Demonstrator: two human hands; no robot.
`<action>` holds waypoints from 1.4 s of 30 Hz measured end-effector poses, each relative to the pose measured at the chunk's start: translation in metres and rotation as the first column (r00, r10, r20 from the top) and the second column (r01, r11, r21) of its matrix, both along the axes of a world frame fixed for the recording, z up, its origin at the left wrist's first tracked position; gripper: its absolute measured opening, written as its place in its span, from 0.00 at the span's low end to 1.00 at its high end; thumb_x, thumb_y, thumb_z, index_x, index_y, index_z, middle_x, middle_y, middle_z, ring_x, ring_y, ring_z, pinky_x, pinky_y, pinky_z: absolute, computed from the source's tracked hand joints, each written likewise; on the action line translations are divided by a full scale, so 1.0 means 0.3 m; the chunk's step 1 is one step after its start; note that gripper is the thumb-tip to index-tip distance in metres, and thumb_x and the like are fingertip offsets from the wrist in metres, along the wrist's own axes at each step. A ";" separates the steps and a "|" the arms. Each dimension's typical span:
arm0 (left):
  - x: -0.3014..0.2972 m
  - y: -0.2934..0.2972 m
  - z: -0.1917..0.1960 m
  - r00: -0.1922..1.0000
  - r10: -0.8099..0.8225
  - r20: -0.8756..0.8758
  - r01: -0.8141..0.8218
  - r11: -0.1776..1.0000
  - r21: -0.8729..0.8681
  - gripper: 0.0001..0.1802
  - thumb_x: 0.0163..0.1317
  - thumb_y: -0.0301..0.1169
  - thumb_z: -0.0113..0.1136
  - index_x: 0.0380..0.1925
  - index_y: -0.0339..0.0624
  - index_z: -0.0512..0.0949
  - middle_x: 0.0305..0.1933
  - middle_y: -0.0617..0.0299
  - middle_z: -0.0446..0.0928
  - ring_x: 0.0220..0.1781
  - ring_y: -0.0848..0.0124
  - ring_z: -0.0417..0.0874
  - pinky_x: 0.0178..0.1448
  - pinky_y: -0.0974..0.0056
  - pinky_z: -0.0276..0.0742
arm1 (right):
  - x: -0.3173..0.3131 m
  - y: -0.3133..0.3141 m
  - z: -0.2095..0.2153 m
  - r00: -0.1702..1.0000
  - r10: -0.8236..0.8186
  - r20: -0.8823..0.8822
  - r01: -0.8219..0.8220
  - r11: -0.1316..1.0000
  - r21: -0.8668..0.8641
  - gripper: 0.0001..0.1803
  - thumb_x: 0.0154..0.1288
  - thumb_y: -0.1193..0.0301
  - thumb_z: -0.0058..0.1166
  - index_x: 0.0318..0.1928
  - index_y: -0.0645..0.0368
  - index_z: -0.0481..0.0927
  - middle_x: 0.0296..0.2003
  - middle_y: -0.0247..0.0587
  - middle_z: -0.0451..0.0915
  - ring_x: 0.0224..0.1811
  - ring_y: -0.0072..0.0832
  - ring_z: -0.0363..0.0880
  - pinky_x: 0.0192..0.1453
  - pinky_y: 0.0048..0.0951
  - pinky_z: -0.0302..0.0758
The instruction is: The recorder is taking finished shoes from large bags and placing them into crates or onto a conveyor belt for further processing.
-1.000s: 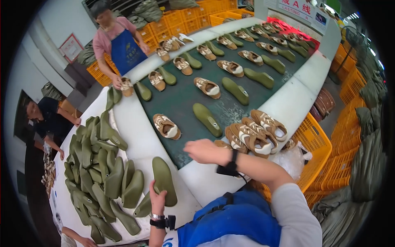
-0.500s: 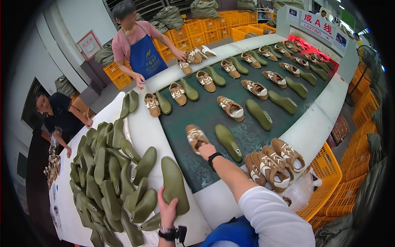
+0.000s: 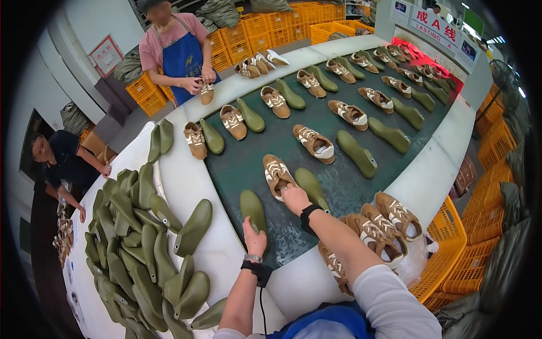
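Observation:
My left hand is closed round the heel end of an olive-green shoe last, held over the near left corner of the dark green conveyor belt. To its right, my right hand grips a brown sneaker with white stripes by its heel opening. The sneaker's toe points away from me. Just right of that sneaker lies another green last, partly hidden behind my right hand and wrist. Rows of brown sneakers and green lasts lie paired further along the belt.
A heap of green lasts covers the white table on my left. Several brown sneakers stand on the white ledge at right, beside a yellow crate. Across the belt, a person in a blue apron handles a sneaker; another person leans at the far left.
My left hand has carried its last forward and right, from the white table to over the belt. My right hand has the sneaker slightly further right. The aproned person now handles a sneaker with both hands.

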State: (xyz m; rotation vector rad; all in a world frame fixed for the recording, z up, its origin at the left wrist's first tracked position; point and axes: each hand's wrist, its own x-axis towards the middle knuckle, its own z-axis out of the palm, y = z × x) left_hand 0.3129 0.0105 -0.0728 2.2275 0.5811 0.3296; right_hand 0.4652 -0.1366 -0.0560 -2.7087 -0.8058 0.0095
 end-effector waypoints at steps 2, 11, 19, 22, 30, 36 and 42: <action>-0.029 -0.034 0.015 0.999 -0.033 -0.011 0.032 0.998 -0.046 0.36 0.48 0.20 0.54 0.61 0.38 0.57 0.58 0.40 0.67 0.61 0.48 0.69 0.64 0.56 0.63 | 0.059 0.016 -0.017 0.996 -0.044 0.075 0.040 0.998 0.048 0.08 0.59 0.73 0.47 0.35 0.59 0.79 0.35 0.48 0.76 0.38 0.44 0.79 0.42 0.39 0.77; -0.036 -0.095 -0.006 0.995 -0.021 0.099 0.028 0.997 -0.066 0.34 0.46 0.16 0.55 0.57 0.34 0.58 0.56 0.43 0.62 0.60 0.47 0.63 0.64 0.55 0.60 | 0.092 -0.057 0.182 0.997 0.049 -0.065 -0.030 0.963 0.267 0.17 0.56 0.72 0.53 0.48 0.56 0.76 0.47 0.48 0.73 0.45 0.46 0.76 0.48 0.41 0.74; 0.043 -0.076 -0.072 0.970 0.071 0.231 -0.056 0.996 -0.071 0.34 0.45 0.17 0.53 0.57 0.34 0.59 0.55 0.42 0.62 0.58 0.45 0.64 0.63 0.54 0.61 | -0.345 -0.622 0.771 0.965 0.236 -0.118 -0.237 0.971 0.006 0.16 0.56 0.70 0.53 0.47 0.56 0.76 0.36 0.47 0.77 0.43 0.44 0.76 0.45 0.41 0.74; 0.032 -0.099 -0.063 0.979 0.117 0.165 -0.110 0.993 -0.050 0.35 0.45 0.17 0.54 0.57 0.34 0.59 0.55 0.41 0.62 0.58 0.45 0.64 0.63 0.53 0.61 | -0.575 -0.814 0.771 0.986 0.074 -0.148 -0.060 0.994 0.091 0.14 0.54 0.73 0.56 0.43 0.61 0.77 0.34 0.50 0.79 0.37 0.46 0.77 0.42 0.38 0.74; 0.158 -0.204 0.077 0.990 -0.141 -0.020 0.139 0.929 0.344 0.37 0.47 0.27 0.61 0.60 0.49 0.61 0.67 0.47 0.55 0.71 0.46 0.49 0.66 0.41 0.53 | -1.052 -1.090 0.764 0.889 -0.403 -0.216 0.448 0.864 0.230 0.13 0.55 0.74 0.56 0.43 0.61 0.79 0.34 0.50 0.80 0.33 0.42 0.79 0.38 0.34 0.75; 0.348 -0.302 0.072 0.895 -0.309 -0.323 0.404 0.867 0.291 0.24 0.49 0.34 0.57 0.50 0.49 0.73 0.60 0.59 0.68 0.67 0.50 0.58 0.65 0.43 0.55 | -1.116 -1.230 0.727 0.805 -0.568 -0.174 0.593 0.779 0.203 0.13 0.54 0.75 0.58 0.42 0.62 0.79 0.34 0.49 0.80 0.32 0.41 0.79 0.38 0.33 0.75; 0.140 -0.331 0.135 0.834 -0.415 -0.363 0.529 0.789 0.314 0.24 0.48 0.35 0.60 0.49 0.48 0.74 0.61 0.57 0.66 0.68 0.51 0.56 0.65 0.43 0.55 | -0.931 -1.085 0.667 0.908 -0.390 -0.155 0.415 0.891 0.185 0.27 0.48 0.72 0.64 0.52 0.52 0.73 0.54 0.47 0.69 0.47 0.43 0.75 0.50 0.36 0.73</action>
